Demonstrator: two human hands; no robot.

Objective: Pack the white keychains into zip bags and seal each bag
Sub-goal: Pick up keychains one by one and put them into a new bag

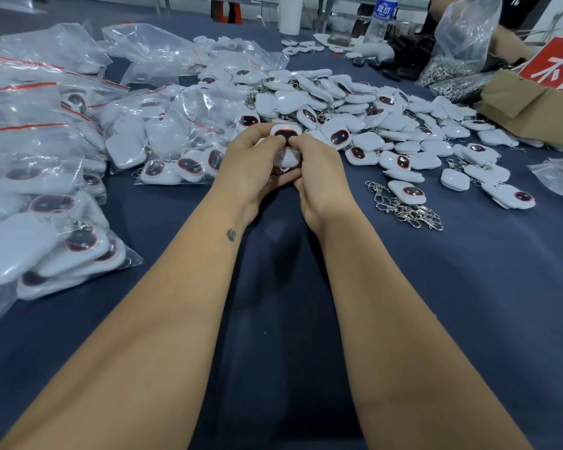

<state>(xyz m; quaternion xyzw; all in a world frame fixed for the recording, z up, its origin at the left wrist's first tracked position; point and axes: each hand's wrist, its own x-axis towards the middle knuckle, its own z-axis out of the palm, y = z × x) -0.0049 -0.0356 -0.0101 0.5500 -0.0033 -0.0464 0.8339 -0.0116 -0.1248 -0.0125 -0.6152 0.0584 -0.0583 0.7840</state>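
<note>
Both forearms reach out over the middle of the counter [436, 303], which is covered in dark blue cloth, and the two hands meet just short of the big heap. The left hand [251, 164] and the right hand [319, 177] together grip a small stack of white keychains [286, 133]; the top one faces up, showing its dark oval window with a red rim. Both thumbs press on the near edge of that top piece, and the fingers curl round the stack from below, so how many pieces are in the stack cannot be told. Right behind the hands, across the centre and toward the far right edge, lies the loose pile of white keychains [355, 102], some face up, some face down, metal clips tangled among them. A small cluster of loose metal clips [407, 209] sits on the cloth to the right of the hands, touching one keychain. Along the left edge, filled zip bags [46, 196] with red seal strips lie overlapping, from the near left up to the far left corner. At the far right corner stand a cardboard box [530, 102] with a red sign, and beyond the pile a clear water bottle [382, 17].
</note>
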